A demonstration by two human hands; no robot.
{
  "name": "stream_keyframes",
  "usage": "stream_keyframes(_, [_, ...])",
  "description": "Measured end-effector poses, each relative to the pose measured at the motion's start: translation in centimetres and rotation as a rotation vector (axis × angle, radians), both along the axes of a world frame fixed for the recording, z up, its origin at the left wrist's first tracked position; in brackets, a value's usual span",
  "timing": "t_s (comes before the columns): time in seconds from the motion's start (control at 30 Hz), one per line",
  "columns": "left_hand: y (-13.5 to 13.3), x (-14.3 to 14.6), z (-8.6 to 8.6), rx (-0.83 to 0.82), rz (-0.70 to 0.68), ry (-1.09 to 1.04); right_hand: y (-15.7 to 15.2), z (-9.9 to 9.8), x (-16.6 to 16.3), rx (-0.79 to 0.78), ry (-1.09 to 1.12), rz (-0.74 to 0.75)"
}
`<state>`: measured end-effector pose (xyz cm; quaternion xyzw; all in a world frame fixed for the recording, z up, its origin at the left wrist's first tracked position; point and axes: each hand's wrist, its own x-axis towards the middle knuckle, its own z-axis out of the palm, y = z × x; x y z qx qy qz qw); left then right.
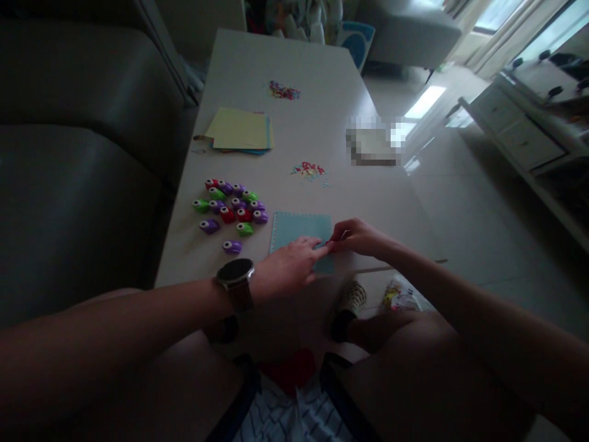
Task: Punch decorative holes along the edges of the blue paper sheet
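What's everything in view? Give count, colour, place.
Table: one, whitish, centre
Sheet: one, light blue, table's near edge
Punches: about fifteen, purple, green and red, left of the sheet
Paper stack: one, yellow on top, beyond punches
Confetti piles: two, multicoloured, along the table's middle
Pixelated item: one, beige, table's right edge
Bottle-like things: several, whitish, past the far end
Sofa: one, dark, left
Seat: one, grey, upper right
Drawer unit: one, whitish, right
Bag: one, white and yellow, floor
Watch: one, black face, left wrist
Shoe: one, pale, below the near edge
Legs: two, bare, below
Left hand: one, bare, on the sheet
Right hand: one, bare, sheet's right edge
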<state>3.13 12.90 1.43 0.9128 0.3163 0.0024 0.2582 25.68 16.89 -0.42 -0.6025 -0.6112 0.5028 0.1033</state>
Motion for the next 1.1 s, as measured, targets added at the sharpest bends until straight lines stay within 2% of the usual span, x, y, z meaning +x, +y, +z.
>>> stream_keyframes(0.1, [0.0, 0.2, 0.2, 0.004, -0.002, 0.001, 0.3, 0.3, -0.4, -0.037, -0.041, -0.017])
stream_keyframes(0.27, [-0.1, 0.1, 0.5, -0.008, 0.010, 0.024, 0.6, 0.0, -0.6, -0.011, -0.117, -0.037])
stream_keyframes(0.43, [-0.2, -0.4, 0.2, 0.000, -0.010, -0.028, 0.6, -0.2, 0.7, -0.047, 0.037, 0.002])
stream_keyframes(0.7, [-0.4, -0.5, -0.7, 0.081, -0.079, 0.135, 0.6, 0.2, 4.7, 0.147, -0.063, -0.061])
stream_keyframes(0.9, [-0.4, -0.4, -0.6, 0.134, -0.077, 0.087, 0.2, -0.7, 4.4, 0.371, -0.063, 0.075])
stream_keyframes(1.1, [-0.5, -0.4, -0.4, 0.153, -0.046, 0.093, 0.8, -0.3, 6.4, 0.402, -0.170, 0.079])
